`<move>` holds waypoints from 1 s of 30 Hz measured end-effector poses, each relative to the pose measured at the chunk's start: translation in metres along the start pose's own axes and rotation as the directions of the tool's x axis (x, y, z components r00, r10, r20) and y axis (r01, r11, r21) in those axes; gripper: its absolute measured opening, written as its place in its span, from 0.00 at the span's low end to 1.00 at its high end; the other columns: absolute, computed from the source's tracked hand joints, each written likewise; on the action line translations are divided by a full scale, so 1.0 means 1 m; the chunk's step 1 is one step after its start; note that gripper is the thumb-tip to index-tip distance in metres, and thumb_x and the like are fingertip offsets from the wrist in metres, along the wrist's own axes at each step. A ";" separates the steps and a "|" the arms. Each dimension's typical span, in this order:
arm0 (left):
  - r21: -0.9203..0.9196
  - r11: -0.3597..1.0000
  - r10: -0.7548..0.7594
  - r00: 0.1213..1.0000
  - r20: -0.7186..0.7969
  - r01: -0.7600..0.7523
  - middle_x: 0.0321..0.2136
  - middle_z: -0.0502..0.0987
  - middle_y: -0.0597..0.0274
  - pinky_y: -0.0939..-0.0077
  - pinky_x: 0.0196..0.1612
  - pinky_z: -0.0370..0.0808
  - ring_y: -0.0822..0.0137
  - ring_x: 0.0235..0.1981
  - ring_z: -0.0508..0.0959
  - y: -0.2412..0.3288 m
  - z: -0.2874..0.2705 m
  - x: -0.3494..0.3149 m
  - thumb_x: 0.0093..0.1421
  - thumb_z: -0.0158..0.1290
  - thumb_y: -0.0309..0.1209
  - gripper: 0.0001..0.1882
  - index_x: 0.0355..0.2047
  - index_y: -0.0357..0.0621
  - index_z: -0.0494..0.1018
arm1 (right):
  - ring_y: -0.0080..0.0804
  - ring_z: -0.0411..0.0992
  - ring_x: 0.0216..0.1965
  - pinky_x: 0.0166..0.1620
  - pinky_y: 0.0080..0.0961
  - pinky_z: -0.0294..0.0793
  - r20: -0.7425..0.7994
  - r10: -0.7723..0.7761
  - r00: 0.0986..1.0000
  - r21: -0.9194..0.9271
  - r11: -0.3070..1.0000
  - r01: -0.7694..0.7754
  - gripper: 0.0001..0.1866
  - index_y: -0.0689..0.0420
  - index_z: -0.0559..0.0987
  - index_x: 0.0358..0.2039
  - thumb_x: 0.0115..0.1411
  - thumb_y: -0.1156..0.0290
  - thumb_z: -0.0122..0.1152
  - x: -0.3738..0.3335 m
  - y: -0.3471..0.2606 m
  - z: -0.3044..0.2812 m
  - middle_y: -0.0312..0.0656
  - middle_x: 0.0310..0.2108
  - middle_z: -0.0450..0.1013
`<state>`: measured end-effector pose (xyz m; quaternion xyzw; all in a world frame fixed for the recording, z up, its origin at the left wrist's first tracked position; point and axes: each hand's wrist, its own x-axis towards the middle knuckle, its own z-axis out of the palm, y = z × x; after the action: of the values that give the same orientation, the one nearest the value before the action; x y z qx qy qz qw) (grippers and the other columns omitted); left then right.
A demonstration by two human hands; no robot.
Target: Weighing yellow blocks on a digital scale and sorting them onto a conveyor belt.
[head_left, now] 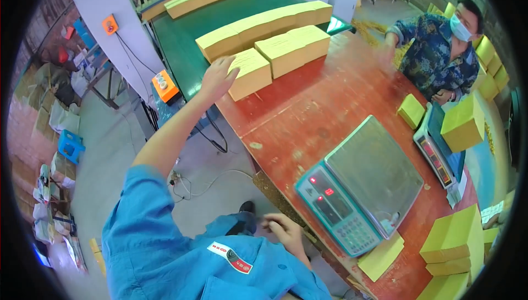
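My left hand reaches out and rests against the left end of a yellow paper stack, its fingers stretched out and apart. This stack sits at the far left of the red table, in line with two more yellow stacks to its right. Low in front of my body, beside the table's near edge, my right hand has its fingers loosely curled in; no object shows in it. To its right stands a teal scale with a bare metal plate and lit red digits.
Behind lies a green conveyor belt bearing long yellow rows. Across the table, a masked person has one blurred hand raised, the other near a second scale holding a yellow stack. More stacks fill the right corner.
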<state>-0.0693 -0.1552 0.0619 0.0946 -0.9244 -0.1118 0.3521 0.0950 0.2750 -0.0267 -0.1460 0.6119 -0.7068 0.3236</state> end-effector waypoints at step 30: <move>-0.193 -0.499 0.565 0.486 0.667 0.845 0.60 0.67 0.49 0.60 0.55 0.75 0.55 0.55 0.74 0.302 0.034 -0.074 0.69 0.42 0.44 0.29 0.63 0.38 0.58 | 0.61 0.49 0.68 0.66 0.48 0.52 -0.171 -0.826 0.537 -0.926 0.320 0.198 0.46 0.59 0.60 0.65 0.49 0.56 0.70 0.008 -0.168 -0.047 0.55 0.68 0.51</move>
<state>-0.0667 0.1578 0.0735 -0.0626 -0.2720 -0.9250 -0.2576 0.0142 0.3129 0.1235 -0.2349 0.8426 -0.3968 -0.2781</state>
